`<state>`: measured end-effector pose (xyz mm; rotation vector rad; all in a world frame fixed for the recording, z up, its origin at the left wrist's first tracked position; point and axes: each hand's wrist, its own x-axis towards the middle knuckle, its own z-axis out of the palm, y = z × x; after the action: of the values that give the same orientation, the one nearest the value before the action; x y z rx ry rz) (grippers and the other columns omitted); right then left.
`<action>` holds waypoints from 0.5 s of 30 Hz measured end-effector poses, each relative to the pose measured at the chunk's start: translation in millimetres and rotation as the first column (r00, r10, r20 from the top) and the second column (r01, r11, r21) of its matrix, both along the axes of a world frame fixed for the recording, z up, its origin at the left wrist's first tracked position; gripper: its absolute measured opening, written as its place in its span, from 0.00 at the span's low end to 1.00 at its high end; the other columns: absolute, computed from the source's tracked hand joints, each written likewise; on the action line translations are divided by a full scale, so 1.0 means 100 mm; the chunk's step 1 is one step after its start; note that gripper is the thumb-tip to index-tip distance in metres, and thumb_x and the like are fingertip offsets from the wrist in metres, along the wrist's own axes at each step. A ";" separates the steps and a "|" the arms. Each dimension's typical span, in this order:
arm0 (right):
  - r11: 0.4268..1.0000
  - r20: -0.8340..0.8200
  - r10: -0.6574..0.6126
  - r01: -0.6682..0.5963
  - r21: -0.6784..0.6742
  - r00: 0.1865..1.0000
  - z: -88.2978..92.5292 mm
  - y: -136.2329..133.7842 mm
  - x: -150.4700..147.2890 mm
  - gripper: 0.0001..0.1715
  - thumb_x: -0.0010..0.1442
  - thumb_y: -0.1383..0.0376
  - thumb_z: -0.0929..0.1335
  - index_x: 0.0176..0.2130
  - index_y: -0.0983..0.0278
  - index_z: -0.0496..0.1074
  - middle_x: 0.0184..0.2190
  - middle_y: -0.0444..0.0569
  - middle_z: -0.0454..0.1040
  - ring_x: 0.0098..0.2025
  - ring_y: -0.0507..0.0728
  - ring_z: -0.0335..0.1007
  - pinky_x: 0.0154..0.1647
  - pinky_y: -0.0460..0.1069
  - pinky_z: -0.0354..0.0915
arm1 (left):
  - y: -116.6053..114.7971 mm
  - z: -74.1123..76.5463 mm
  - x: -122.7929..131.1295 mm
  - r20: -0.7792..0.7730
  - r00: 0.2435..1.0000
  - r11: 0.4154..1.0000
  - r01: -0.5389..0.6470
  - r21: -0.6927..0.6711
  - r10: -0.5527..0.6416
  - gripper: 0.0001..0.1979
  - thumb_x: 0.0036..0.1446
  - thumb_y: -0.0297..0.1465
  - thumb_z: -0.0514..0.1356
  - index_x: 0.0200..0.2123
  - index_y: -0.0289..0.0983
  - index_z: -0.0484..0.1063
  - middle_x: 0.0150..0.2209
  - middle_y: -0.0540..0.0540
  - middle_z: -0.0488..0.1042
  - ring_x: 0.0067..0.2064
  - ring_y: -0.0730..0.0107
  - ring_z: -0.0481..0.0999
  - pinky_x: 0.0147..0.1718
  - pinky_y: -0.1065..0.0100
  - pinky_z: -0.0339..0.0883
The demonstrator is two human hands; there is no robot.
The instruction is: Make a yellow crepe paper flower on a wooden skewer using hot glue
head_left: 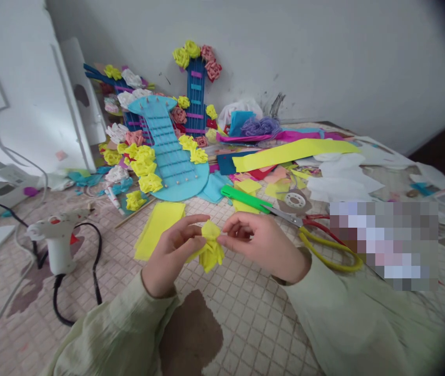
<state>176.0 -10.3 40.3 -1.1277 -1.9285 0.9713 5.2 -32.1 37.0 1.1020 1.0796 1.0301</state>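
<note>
The left hand (171,250) pinched a gathered yellow paper flower (211,254) above the counter (257,308); the right hand (259,237) gripped its edge.

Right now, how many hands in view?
2: left hand at the left side of the bunched yellow paper, right hand at its right; both pinch it. No sign of others.

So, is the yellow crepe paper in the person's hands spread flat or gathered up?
Gathered: the yellow crepe paper shows bunched, ruffled folds, pinched in the left hand and right hand.
</note>
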 end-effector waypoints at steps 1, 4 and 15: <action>1.000 -0.010 -0.007 0.007 -0.003 1.000 -0.01 0.00 0.00 0.07 0.48 0.63 0.68 0.28 0.64 0.67 0.22 0.42 0.69 0.24 0.48 0.62 0.25 0.44 0.62 | 0.00 0.00 0.00 0.032 0.999 1.000 0.010 -0.007 -0.010 0.17 0.46 0.28 0.57 0.43 0.37 0.65 0.31 0.49 0.71 0.31 0.73 0.70 0.29 0.71 0.63; 0.999 -0.029 -0.028 0.028 -0.020 0.999 -0.03 0.00 -0.01 0.08 0.46 0.63 0.69 0.28 0.64 0.68 0.22 0.42 0.68 0.23 0.48 0.62 0.24 0.44 0.62 | -0.01 0.02 0.00 0.072 0.997 1.000 0.022 -0.002 -0.022 0.19 0.44 0.26 0.58 0.43 0.37 0.64 0.32 0.48 0.71 0.31 0.73 0.71 0.29 0.71 0.64; 0.994 -0.022 -0.024 0.026 0.105 0.999 0.00 0.00 -0.01 0.06 0.47 0.65 0.69 0.26 0.64 0.67 0.21 0.42 0.68 0.23 0.48 0.61 0.23 0.43 0.60 | -0.01 0.02 0.01 -0.056 0.998 0.996 -0.013 0.090 0.019 0.16 0.49 0.31 0.57 0.43 0.36 0.63 0.29 0.49 0.68 0.31 0.71 0.70 0.30 0.68 0.64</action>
<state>174.9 -9.8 40.1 -1.0745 -1.9215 0.8543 6.2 -33.3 39.4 1.2031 1.0981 1.0740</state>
